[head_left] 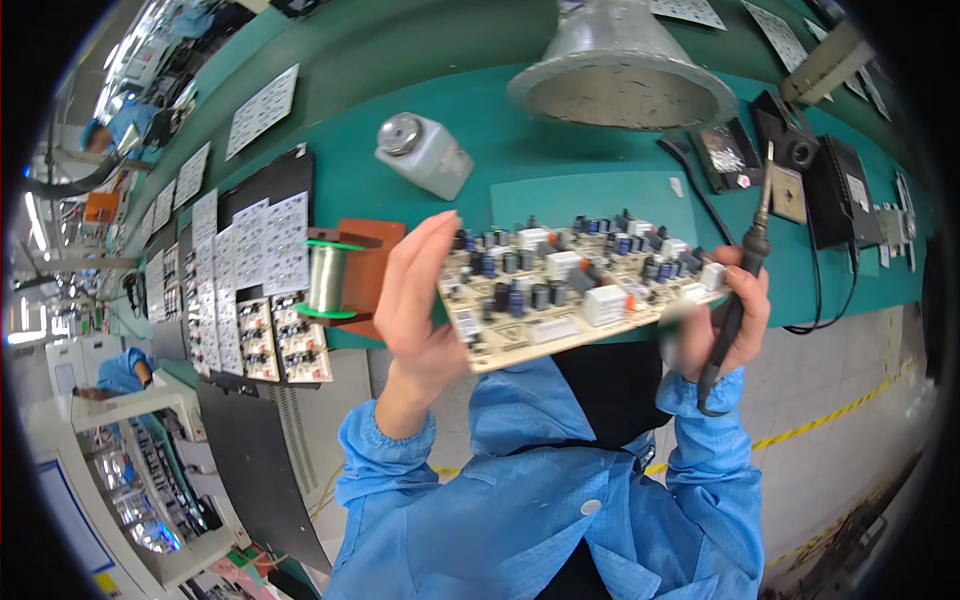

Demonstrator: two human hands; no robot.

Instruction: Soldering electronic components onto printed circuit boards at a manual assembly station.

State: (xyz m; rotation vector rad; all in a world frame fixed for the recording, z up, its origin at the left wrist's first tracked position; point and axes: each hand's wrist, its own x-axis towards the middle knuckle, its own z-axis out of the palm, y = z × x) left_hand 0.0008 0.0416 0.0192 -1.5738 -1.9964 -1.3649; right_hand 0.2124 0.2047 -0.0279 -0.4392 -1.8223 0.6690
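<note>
Between my two hands a cream circuit board (555,336) is held up, tilted, its top crowded with capacitors, white connectors and other parts. My left hand (418,300) grips the board's left end, fingers behind it and thumb below. At the other end, my right hand (735,320) holds a soldering iron (755,243) with its tip pointing up and away, and its fingers also touch the board's right edge. Part of the right hand is blurred. A green-rimmed spool of solder wire (326,280) on a brown stand (374,270) is just left of my left hand.
A white bottle with a metal cap (425,155) stands on the green bench mat. Above hangs a metal extraction hood (625,75). At right are a black soldering station (845,190) and cables. Several more boards (285,240) lie on a black tray at left.
</note>
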